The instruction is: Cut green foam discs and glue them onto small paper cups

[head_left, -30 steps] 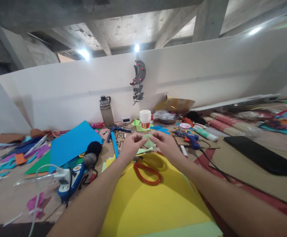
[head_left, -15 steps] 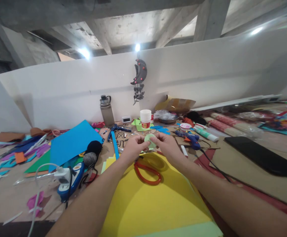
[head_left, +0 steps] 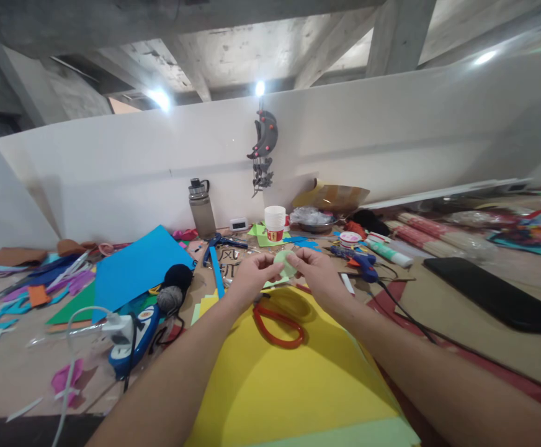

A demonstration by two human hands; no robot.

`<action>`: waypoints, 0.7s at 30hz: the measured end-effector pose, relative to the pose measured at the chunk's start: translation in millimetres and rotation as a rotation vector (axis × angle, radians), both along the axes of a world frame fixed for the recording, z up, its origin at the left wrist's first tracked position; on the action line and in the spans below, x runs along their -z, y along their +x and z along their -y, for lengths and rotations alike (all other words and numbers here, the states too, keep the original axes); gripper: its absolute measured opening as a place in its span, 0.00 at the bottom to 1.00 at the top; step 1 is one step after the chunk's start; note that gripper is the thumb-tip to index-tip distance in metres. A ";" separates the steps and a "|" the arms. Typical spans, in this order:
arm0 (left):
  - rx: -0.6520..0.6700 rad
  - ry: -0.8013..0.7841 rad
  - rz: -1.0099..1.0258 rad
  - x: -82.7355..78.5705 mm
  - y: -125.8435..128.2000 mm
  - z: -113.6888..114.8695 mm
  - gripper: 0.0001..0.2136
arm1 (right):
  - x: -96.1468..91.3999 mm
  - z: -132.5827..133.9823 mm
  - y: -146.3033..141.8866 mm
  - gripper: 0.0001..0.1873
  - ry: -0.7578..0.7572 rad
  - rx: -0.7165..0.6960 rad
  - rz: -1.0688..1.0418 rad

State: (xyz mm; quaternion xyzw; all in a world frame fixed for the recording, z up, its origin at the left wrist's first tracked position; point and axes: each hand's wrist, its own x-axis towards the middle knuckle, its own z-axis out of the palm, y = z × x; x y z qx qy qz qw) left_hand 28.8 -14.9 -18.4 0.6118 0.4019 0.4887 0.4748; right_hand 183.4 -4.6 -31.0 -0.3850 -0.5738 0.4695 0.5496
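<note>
Left hand [head_left: 255,277] and right hand [head_left: 316,273] pinch, fingertips near.

1. My left hand [head_left: 253,279], by the far left corner of the yellow paper [head_left: 293,385], is bare, with slim fingers.
2. My right hand [head_left: 319,277], by the paper's far right corner, is bare too.
3. My left forearm [head_left: 177,366], along the paper's left side, is uncovered, smoothly outlined, narrowing to the wrist.
4. My right forearm [head_left: 401,354], along its right side, is likewise uncovered and tapered.
</note>
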 end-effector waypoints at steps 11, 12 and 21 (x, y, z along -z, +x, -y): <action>-0.113 0.095 0.072 -4.1 0.0 2.5 0.14 | -0.4 0.9 -3.0 0.13 -0.044 -0.052 -0.061; -0.095 0.089 0.110 -2.8 -0.4 1.2 0.14 | 0.2 -0.1 -3.0 0.13 -0.077 -0.078 -0.117; 0.055 0.018 0.298 5.5 -0.9 -5.2 0.16 | -0.1 -0.3 -5.3 0.15 -0.343 -0.428 -0.492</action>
